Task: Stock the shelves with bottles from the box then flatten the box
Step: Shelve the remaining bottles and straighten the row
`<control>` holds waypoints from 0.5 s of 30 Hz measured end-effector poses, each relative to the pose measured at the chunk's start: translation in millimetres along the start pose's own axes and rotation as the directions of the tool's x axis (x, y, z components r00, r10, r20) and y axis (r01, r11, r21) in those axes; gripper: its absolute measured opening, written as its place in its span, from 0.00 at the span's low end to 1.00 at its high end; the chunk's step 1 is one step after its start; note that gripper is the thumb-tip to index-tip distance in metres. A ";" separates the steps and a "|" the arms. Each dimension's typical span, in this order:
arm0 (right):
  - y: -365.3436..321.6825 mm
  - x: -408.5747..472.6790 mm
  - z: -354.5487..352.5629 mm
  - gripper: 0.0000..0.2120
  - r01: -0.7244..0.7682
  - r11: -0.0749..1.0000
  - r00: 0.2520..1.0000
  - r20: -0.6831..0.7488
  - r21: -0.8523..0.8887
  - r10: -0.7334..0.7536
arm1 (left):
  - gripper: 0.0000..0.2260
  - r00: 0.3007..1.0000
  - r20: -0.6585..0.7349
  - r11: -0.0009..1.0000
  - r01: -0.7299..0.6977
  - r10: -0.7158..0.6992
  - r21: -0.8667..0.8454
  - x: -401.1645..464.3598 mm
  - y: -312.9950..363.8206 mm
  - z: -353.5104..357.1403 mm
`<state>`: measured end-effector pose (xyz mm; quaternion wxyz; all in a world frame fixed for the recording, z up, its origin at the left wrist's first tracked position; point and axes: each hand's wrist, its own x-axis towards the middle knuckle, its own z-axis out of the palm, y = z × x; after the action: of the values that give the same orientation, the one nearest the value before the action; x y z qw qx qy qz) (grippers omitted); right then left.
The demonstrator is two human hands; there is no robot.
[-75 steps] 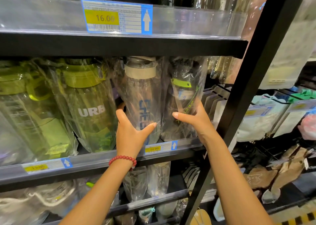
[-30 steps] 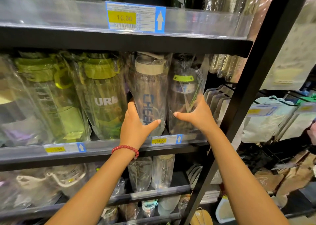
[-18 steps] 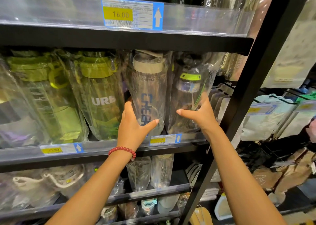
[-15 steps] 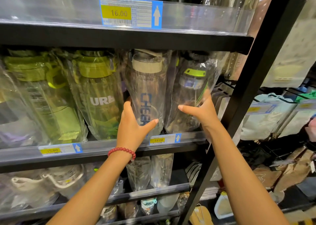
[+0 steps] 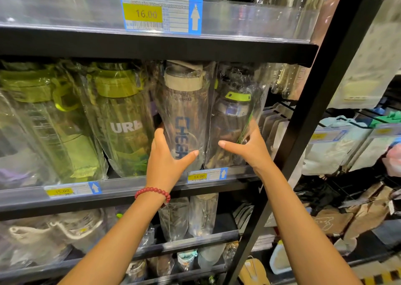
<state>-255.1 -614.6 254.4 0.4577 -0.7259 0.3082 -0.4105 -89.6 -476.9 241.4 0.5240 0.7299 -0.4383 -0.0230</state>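
Observation:
On the middle shelf [image 5: 130, 190] stand bagged bottles. My left hand [image 5: 167, 159] grips the lower part of a clear bottle with a beige lid and blue lettering [image 5: 184, 109], thumb across its front. My right hand [image 5: 249, 148] grips the neighbouring clear bottle with a green cap [image 5: 234, 115] at the shelf's right end, fingers round its right side. Both bottles stand on the shelf in clear plastic bags. The box is out of view.
Green bottles [image 5: 121, 120] fill the shelf to the left. A black upright post [image 5: 308, 120] runs just right of my right hand. The upper shelf [image 5: 152, 44] sits close above the bottle tops. More bagged goods lie on lower shelves and the rack at right.
My right hand has shifted the green-capped bottle; its top tipped rightward, then came back a little. My left hand has stayed on the beige-lidded bottle.

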 end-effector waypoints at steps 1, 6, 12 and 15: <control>-1.7 -1.0 -0.9 0.47 0.002 1.000 1.000 -0.015 0.024 -0.002 | 0.42 1.000 0.001 1.000 0.002 -0.002 0.000 0.0 -0.1 0.0; -6.4 -7.6 -1.5 0.56 -0.013 0.996 0.998 -0.059 0.085 0.018 | 0.43 1.000 0.012 1.000 0.009 -0.008 -0.007 -0.6 -0.8 -0.2; -3.6 -10.4 -2.8 0.51 -0.022 0.999 0.998 -0.058 0.037 0.024 | 0.43 1.000 0.017 1.000 0.017 -0.017 -0.001 -0.6 -1.1 0.0; -5.4 -14.8 -2.6 0.47 0.002 0.999 0.998 -0.064 -0.035 -0.005 | 0.44 1.000 0.016 1.000 0.012 -0.012 0.009 -3.0 0.8 -2.4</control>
<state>-264.0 -601.4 255.3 0.4342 -0.7208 0.3286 -0.4289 -90.8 -473.2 241.8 0.5171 0.7346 -0.4382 -0.0303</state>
